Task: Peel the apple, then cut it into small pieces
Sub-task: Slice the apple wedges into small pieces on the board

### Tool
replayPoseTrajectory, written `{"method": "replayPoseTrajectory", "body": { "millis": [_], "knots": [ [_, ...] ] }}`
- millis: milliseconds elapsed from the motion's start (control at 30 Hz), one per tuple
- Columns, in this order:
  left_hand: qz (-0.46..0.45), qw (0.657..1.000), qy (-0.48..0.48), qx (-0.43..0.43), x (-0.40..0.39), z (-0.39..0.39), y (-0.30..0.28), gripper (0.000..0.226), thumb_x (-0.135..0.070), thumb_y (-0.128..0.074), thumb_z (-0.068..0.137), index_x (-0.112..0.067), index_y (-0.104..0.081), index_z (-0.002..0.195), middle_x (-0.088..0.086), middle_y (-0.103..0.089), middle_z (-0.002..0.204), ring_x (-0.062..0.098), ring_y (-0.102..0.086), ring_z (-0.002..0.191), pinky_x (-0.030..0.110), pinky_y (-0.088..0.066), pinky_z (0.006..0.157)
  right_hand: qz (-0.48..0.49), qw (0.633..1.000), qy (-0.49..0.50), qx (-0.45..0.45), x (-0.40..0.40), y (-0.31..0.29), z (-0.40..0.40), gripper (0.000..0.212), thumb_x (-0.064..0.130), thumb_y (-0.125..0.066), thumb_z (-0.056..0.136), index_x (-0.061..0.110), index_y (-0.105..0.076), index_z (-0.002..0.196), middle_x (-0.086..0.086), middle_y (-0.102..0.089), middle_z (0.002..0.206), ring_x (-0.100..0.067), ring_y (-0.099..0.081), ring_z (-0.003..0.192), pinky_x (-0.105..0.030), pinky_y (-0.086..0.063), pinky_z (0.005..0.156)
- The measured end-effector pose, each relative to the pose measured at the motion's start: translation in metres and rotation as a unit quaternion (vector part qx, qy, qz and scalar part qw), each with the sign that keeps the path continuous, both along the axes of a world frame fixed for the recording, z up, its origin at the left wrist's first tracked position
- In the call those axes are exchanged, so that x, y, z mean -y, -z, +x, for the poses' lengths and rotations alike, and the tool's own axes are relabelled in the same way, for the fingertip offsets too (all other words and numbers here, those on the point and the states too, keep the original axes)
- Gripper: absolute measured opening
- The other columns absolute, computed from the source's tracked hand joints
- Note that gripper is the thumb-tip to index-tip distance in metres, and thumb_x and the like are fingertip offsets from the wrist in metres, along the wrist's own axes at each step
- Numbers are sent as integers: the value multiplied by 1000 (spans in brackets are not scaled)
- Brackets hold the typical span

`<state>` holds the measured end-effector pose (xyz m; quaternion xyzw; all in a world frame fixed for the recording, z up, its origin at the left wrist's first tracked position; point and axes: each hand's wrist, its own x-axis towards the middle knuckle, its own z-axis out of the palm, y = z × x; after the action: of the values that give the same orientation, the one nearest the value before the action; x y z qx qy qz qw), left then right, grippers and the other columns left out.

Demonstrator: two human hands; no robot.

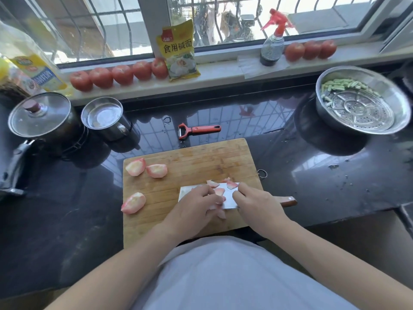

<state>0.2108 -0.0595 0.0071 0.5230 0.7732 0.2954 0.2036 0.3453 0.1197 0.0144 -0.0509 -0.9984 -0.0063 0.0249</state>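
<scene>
A wooden cutting board (201,157) lies on the dark counter. Three peeled apple wedges rest on its left side: two at the back (135,167) (157,170) and one nearer (133,202). A cleaver (230,198) lies flat on the board with its blade to the left and its wooden handle (288,201) sticking out to the right. Small apple pieces (231,185) sit on the blade. My left hand (194,206) curls its fingers over pieces on the blade. My right hand (257,203) grips the cleaver where blade meets handle.
A red peeler (199,130) lies behind the board. A lidded pot (40,117) and a steel cup (102,117) stand at the left, a steel steamer basin (359,101) with green pieces at the right. Tomatoes (121,74), a yellow bag (178,50) and a spray bottle (272,41) line the windowsill.
</scene>
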Motion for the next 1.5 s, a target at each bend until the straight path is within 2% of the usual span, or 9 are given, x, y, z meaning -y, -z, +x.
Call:
{"method": "replayPoseTrajectory", "body": {
  "millis": [133,267,500,733,867,1067,1267,1367,1500],
  "knots": [
    [0,1000,-21,10,0,-3,-4,20,-31,-61,104,-19,-74,97,-10,-61,98,2,-54,98,19,-42,80,2,1000,-6,-3,1,0,0,49,-4,-84,38,15,-49,67,-1,-47,69,-17,-28,47,-26,-15,45],
    [-3,999,-33,2,-2,-3,-4,23,-33,-60,104,-19,-65,86,-5,-59,92,18,-62,94,37,-51,76,-11,999,-30,-18,3,-1,-1,45,-6,-80,45,15,-47,68,-3,-45,70,-19,-40,47,-29,-18,43],
    [19,994,-57,-93,-14,0,6,23,-13,-64,100,-11,-52,80,-8,-37,82,15,-37,70,32,-35,58,-18,999,-48,-1,2,3,1,49,-8,-75,44,16,-43,71,-6,-47,80,-22,-43,46,-30,-23,40],
    [-133,987,-69,-64,-41,-25,9,17,-20,-52,104,-15,-54,88,3,-51,93,24,-49,86,36,-34,68,-25,997,-66,-36,4,6,20,41,-9,-67,49,15,-44,73,-3,-46,77,-20,-39,49,-32,-29,38],
    [-126,988,-84,-43,-53,-33,2,27,-27,-48,106,-15,-71,115,3,-62,112,25,-54,109,31,-38,83,-24,997,-60,-37,3,8,29,44,-11,-63,46,16,-40,72,-2,-42,74,-21,-37,49,-33,-28,37],
    [-217,974,-9,-65,-72,-9,0,61,-66,-46,97,-34,-47,148,-2,-50,144,22,-38,136,44,-32,114,-11,998,-47,-34,2,9,30,39,-6,-68,51,16,-47,76,-2,-43,81,-21,-44,50,-33,-35,37],
    [-166,968,-183,-36,-79,-32,0,46,-50,-50,103,-22,-57,138,1,-58,137,24,-45,129,41,-38,108,-10,997,-68,-34,8,-2,28,35,-7,-57,49,17,-41,69,-1,-41,71,-19,-34,51,-30,-19,46],
    [-125,977,-165,56,-58,-48,-9,36,-44,-57,102,-21,-64,129,-1,-61,131,20,-49,127,41,-42,108,-22,998,-46,-33,7,5,28,40,-9,-60,48,17,-40,71,-1,-40,72,-19,-33,51,-31,-22,41],
    [-248,965,-63,65,-7,-60,-10,63,-63,-70,87,-38,-53,142,-8,-49,146,17,-37,138,41,-33,116,-19,998,-15,-50,-1,11,34,47,-10,-69,48,18,-38,70,-1,-37,71,-18,-31,51,-33,-30,36]
  ]
}}
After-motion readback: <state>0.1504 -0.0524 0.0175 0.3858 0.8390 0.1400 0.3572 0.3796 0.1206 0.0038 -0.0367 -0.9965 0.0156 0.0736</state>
